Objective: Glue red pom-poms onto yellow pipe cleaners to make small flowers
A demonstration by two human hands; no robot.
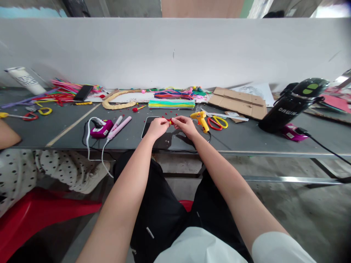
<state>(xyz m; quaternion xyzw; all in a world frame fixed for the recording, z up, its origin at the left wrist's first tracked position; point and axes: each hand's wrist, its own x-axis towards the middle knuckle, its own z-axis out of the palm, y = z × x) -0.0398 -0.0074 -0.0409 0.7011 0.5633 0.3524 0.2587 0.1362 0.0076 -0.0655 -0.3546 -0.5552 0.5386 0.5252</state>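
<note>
My left hand and my right hand meet low over the front of the grey table. Their fingertips pinch a small red and yellow piece, too small to make out its kind. Under my left hand lies a phone with a dark screen, partly covered. Tiny red bits are scattered just beyond my fingers. To the right of my right hand is a yellow glue gun, beside scissors with red and yellow handles. Striped bundles of pipe cleaners lie behind my hands.
Left of me are a pink hair straightener and a purple power socket block with cords over the edge. Cardboard and a black bottle stand right. Another person's arm rests at far left. A white partition backs the table.
</note>
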